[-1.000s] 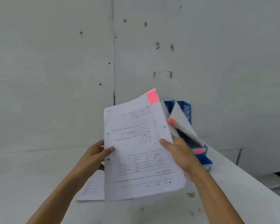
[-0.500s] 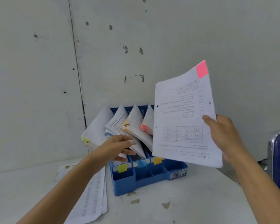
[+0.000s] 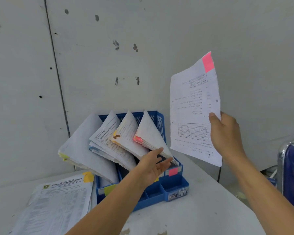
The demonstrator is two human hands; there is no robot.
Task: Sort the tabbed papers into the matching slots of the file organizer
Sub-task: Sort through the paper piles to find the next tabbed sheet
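Head view: the right hand (image 3: 226, 133) pinches a white printed sheet with a pink sticky tab at its top corner (image 3: 193, 107), thumb on the front at its right edge. It holds the sheet upright, above and to the right of the blue plastic file organizer (image 3: 175, 185). Held this high, the sheet probably stays clear of the slots while a gap is made for it.

The left hand (image 3: 153, 164) is released, with straight fingers reaching to the lower edge of the pink-tabbed paper bundle (image 3: 149, 136) in the organizer's rightmost slot. I cannot tell whether it touches the bundle. It seems set to push those pages aside, as all four bundles lean left and cover their slots.

A pink label (image 3: 173, 171) on the organizer's front marks that slot, which matches the sheet's tab and is likely its destination. A yellow label (image 3: 109, 189) marks the leftmost slot, where the yellow-tabbed bundle (image 3: 78, 150) leans.

Left of the organizer, a stack of printed papers with a yellow tab (image 3: 58, 200) lies flat on the grey worktop (image 3: 202, 209), apparently waiting to be sorted. Its heading appears to read "DINAS KETAHANAN PANGAN" beside a small crest. The held sheet's print and table are too faint to read. The stickers on the organizer's front corner are also illegible.
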